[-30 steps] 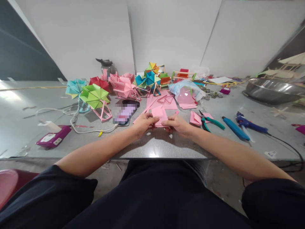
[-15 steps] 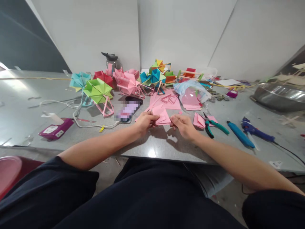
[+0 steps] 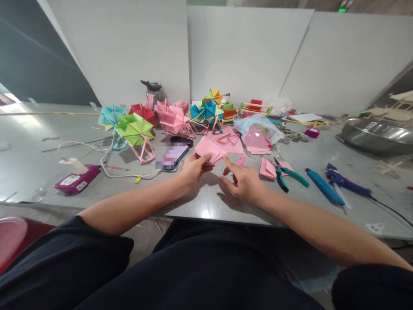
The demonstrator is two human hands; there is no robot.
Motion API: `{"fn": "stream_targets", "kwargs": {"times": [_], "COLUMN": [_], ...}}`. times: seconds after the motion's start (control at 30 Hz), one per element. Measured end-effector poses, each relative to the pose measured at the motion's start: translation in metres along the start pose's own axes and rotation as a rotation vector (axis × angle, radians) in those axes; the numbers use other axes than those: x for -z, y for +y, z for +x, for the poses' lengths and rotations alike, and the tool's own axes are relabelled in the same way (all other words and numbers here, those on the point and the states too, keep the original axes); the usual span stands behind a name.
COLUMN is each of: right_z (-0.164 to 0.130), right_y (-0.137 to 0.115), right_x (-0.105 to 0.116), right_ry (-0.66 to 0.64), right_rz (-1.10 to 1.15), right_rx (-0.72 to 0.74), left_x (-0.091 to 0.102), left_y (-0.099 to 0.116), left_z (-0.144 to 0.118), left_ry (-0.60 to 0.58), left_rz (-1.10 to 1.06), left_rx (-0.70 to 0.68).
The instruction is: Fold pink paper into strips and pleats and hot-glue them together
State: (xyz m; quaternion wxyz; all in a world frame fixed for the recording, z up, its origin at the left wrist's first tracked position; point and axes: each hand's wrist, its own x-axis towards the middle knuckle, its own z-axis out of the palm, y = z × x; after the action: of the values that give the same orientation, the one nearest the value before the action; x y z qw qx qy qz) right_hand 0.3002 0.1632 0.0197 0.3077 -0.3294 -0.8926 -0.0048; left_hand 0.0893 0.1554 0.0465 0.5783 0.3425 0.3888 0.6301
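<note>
The folded pink paper (image 3: 209, 147) is held over the near part of the bench (image 3: 322, 221), between the hands and slightly beyond them, its longer run seeming to slope from far left to near right. The left hand (image 3: 194, 168) is nearer, pinching its near-left edge with the thumb on top; the right hand (image 3: 242, 180) is apart from the left, thumb and forefinger spread, forefinger pointing at the right corner, though touch or a slight gap cannot be told. The left fingers under the paper and its lower layers are hidden. Behind, the paper overlaps the pink sheets (image 3: 237, 146) in view; whether they touch is unclear. The phone (image 3: 174, 156) has a blurred screen, and the metal bowl (image 3: 371, 137) is cut off at right.
</note>
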Motion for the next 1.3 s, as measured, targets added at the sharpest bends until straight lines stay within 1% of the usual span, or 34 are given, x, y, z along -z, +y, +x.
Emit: {"fn": "stream_targets", "kwargs": {"times": [0.1,0.17,0.27,0.33,0.4,0.5,0.57,0.7,0.77,0.83,0.87,0.9,1.03,1.07,1.13,1.2,1.3], "right_z": [0.000,0.001,0.002,0.003,0.004,0.003,0.003,0.010,0.015,0.019,0.019,0.020,0.018,0.017,0.017,0.017,0.017], "right_y": [-0.004,-0.006,-0.007,-0.007,-0.007,-0.009,-0.009,-0.001,0.007,0.014,0.017,0.019,0.018,0.016,0.011,0.006,-0.003], "right_x": [-0.001,-0.001,-0.001,0.000,0.000,0.002,0.002,0.001,-0.001,-0.003,-0.003,-0.004,-0.001,0.000,0.003,0.006,0.007], "right_ry": [-0.031,-0.027,0.005,0.002,-0.053,-0.211,-0.298,-0.428,-0.462,-0.456,-0.447,-0.434,-0.353,-0.345,-0.372,-0.424,-0.500], "right_rz": [-0.014,0.000,0.078,0.167,0.307,0.568,0.711,0.967,1.100,1.156,1.127,1.036,0.478,0.363,0.214,0.159,0.326], "right_rx": [-0.012,-0.023,-0.043,-0.027,0.023,0.071,0.018,-0.212,-0.312,-0.361,-0.360,-0.335,-0.143,-0.090,0.004,0.089,0.162], "left_x": [0.001,0.002,0.004,0.004,0.003,0.002,0.002,0.007,0.010,0.013,0.014,0.015,0.018,0.019,0.019,0.019,0.019], "left_y": [0.001,0.001,0.000,-0.001,-0.002,-0.002,-0.001,0.001,0.002,0.002,0.002,0.002,0.001,0.001,0.001,0.000,0.000], "left_z": [-0.001,0.000,0.001,0.002,0.003,0.006,0.008,0.016,0.021,0.024,0.026,0.026,0.027,0.027,0.026,0.026,0.027], "left_ry": [-0.032,-0.044,-0.056,-0.059,-0.075,-0.099,-0.077,0.048,0.102,0.125,0.128,0.127,0.104,0.096,0.087,0.085,0.089], "left_rz": [-0.007,-0.012,-0.004,0.003,0.004,0.016,0.014,-0.013,-0.023,-0.024,-0.022,-0.019,-0.011,-0.005,0.008,0.016,0.018], "left_rx": [-0.009,-0.013,-0.004,-0.009,-0.026,-0.051,-0.058,0.014,0.053,0.077,0.086,0.090,0.079,0.077,0.082,0.089,0.099]}}
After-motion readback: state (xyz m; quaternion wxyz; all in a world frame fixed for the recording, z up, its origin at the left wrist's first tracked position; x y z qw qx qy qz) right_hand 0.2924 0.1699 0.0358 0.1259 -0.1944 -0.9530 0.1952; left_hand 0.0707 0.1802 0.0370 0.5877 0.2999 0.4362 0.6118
